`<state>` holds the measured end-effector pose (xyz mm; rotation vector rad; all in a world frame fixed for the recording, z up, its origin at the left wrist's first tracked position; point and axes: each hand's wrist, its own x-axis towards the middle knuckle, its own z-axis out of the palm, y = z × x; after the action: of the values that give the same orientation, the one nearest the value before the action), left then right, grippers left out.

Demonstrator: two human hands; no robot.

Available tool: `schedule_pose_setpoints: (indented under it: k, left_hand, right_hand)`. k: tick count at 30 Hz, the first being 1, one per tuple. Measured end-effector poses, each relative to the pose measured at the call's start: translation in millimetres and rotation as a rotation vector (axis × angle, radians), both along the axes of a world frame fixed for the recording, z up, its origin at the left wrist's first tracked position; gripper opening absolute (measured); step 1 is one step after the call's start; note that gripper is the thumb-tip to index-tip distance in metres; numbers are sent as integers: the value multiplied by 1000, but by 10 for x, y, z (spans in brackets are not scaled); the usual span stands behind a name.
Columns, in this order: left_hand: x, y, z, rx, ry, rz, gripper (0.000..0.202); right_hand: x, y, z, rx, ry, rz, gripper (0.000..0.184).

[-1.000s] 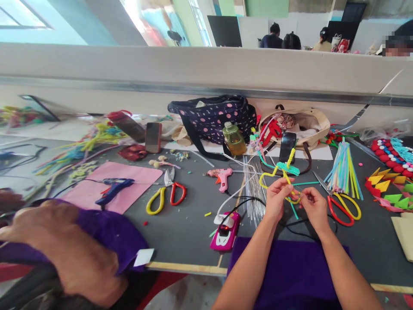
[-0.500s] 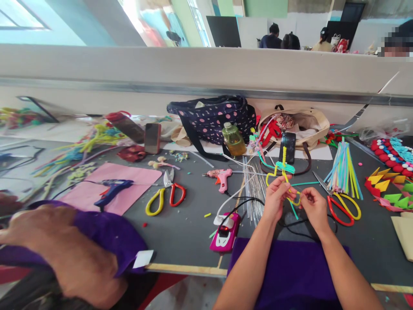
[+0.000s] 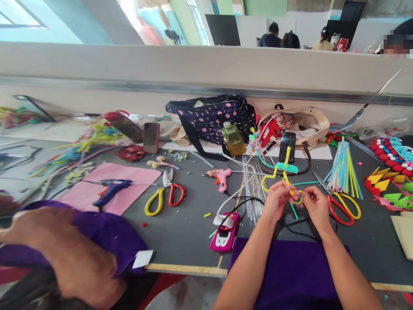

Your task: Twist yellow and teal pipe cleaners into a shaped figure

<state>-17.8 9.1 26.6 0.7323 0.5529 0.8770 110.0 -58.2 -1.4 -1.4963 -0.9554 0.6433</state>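
The yellow pipe-cleaner figure [image 3: 285, 175] has been turned in the left hand [image 3: 278, 197]: its coiled stalk [image 3: 288, 155], first slanted right, then brought upright, is now tilted slightly right, its left-hand loop [image 3: 265, 183] swung outward again.

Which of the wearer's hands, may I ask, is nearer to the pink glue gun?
The left hand, to the right of the pink glue gun; the right hand is farther right.

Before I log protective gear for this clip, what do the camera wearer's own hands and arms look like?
The left hand and right hand are bare, without gloves. Both forearms show no sleeves, watch, bracelet or markings. Whether any ring is worn is too small to tell.
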Motion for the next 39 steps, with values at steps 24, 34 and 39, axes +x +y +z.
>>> schedule_pose_setpoints:
  k: [24, 34, 39]
  left_hand:
    - [28, -52, 9, 271, 104, 377, 30]
    - [11, -79, -23, 448, 153, 566, 28]
    - [16, -82, -18, 480, 127, 481, 27]
  right_hand:
    - [-28, -1, 91, -30, 206, 67, 26]
    - [-36, -19, 96, -27, 93, 125, 22]
    - [-17, -11, 102, 45, 252, 153, 22]
